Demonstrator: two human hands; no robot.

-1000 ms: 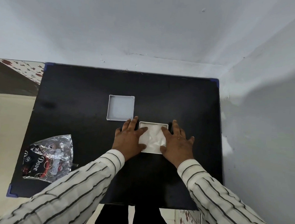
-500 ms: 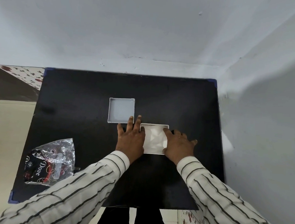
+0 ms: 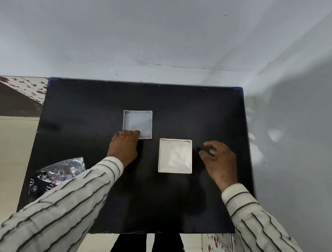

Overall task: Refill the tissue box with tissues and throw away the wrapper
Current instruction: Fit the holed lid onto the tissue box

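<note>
A white tissue box [image 3: 174,171] lies open on the black table [image 3: 177,202], filled with white tissues [image 3: 176,155]. Its shallow white lid [image 3: 137,120] lies upside down further back and to the left. My left hand [image 3: 123,145] rests at the lid's near-left corner, fingers curled over its edge. My right hand [image 3: 219,160] hovers just right of the box with its fingers apart, holding nothing. A crumpled silver and black wrapper [image 3: 60,170] sits at the table's left edge, partly hidden by my left sleeve.
A pale wall runs along the far edge of the table and down its right side. Patterned floor tiles [image 3: 24,85] show past the back left corner. My legs stand at the near edge.
Both hands have left the tissue box. My left hand moved back and left onto the lid's near corner. My right hand drew away to the right of the box.
</note>
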